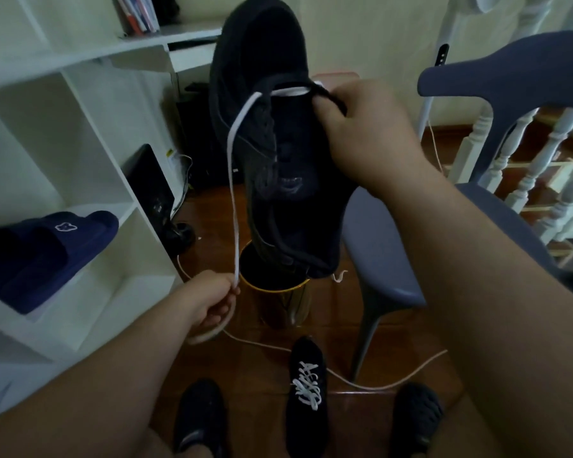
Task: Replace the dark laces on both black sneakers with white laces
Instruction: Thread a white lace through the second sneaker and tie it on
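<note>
Right hand [368, 137] has its grip curled round the lace-side edge of a black sneaker [278, 133], holding it up in the air with the toe pointing away and the heel hanging just above a yellow-rimmed bin [278, 292]. One white lace [234, 180] crosses the sneaker's farthest eyelet row as a short white bar, leaves it on the side away from the right hand, and drops in a long taut line down to the left hand [209, 302]. Left hand's grip pinches that lace between thumb and curled fingers, just beside the bin's rim, with a slack loop of lace hanging below the fist. Whether any dark lace is left in the held sneaker I cannot tell, since it is black on black and blurred

Below the held sneaker, on the wooden floor [394, 342], stands a second black sneaker [306, 391] already threaded with white laces. On either side of it are the person's feet in dark footwear. A pale cord [377, 386] trails across the floor past that laced sneaker. Beside the held sneaker, on the right hand's side, sits a blue-grey chair [384, 259]. On the other side stands a white shelf unit [90, 180] carrying a navy slide sandal [50, 256]
</note>
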A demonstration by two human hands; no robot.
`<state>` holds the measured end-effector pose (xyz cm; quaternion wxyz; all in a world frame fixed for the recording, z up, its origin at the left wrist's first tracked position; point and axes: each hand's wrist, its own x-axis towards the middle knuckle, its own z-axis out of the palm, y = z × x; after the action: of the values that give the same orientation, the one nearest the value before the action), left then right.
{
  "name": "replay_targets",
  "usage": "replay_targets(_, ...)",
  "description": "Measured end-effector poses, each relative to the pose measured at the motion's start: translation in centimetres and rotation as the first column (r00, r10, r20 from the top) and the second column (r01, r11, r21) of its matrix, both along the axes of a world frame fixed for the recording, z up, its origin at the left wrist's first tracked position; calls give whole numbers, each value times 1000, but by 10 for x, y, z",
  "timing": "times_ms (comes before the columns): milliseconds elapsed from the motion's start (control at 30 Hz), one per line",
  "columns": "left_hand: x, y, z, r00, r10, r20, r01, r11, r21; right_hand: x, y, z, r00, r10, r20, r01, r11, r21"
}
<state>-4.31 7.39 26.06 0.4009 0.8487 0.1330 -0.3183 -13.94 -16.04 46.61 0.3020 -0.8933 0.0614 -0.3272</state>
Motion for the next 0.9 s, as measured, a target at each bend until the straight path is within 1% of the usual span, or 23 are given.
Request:
replay_targets(100,-5,-3,3,996,-84,12,84,996,30,-1,0,-3,999,-19,-32,18,1000,-24)
replay_targets(133,-6,-4,4,993,-110,40,108,993,51,-2,-1,-5,999,-31,-45,30,999,-34)
replay_targets(200,-2,-5,8,979,-138,147,131,990,54,-4,-2,-8,997,-50,-59,47,997,-60)
replay_targets(233,0,-7,12,968,-132,213,135,991,-2,-5,-2,-9,996,-55,-67,50,996,-72)
replay_targets(300,1,-14,26,949,-71,308,143,966,-216,-7,-1,-11,995,-55,-80,49,996,-79)
replay_targets(333,-1,-18,36,941,-23,338,140,935,-327,-8,0,-12,995,-50,-88,44,996,-74)
replay_targets(400,-9,-27,59,913,77,400,154,844,-514,-10,2,-14,993,-38,-112,31,998,-60)
replay_targets(433,-16,-31,70,887,134,442,177,786,-592,-11,3,-16,992,-34,-121,27,998,-59)
replay_targets(467,-23,-33,79,838,199,508,210,742,-637,-12,4,-18,991,-34,-128,27,998,-59)
replay_targets(500,-30,-34,88,758,265,596,245,731,-637,-12,5,-21,991,-36,-132,29,998,-53)
replay_targets(533,-37,-34,96,651,311,692,279,749,-600,-12,6,-24,990,-36,-137,31,999,-41)
replay_targets(567,-44,-34,104,551,325,769,313,773,-551,-13,7,-27,989,-35,-143,30,999,-31)
replay_targets(600,-51,-33,111,475,311,823,348,793,-500,-14,7,-31,988,-34,-152,30,999,-26)
replay_targets(633,-56,-32,117,429,280,859,379,808,-452,-16,9,-36,986,-33,-162,30,999,-22)
replay_targets(667,-57,-31,118,405,232,884,396,828,-398,-18,11,-41,985,-31,-169,29,999,-15)
replay_targets(733,-56,-32,115,436,111,893,373,881,-292,-23,15,-53,985,-14,-172,21,999,38)
replay_targets(800,-51,-33,110,524,19,851,342,911,-231,-29,20,-63,985,0,-172,13,997,75)
replay_targets(833,-50,-33,108,552,-18,834,339,918,-204,-31,21,-68,984,-2,-177,13,998,65)
replay_targets(867,-51,-33,107,556,-65,828,346,925,-159,-34,21,-71,982,-4,-188,13,999,45)
replay_targets(900,-53,-33,107,541,-118,833,353,931,-98,-35,22,-74,979,-8,-202,14,1000,25)
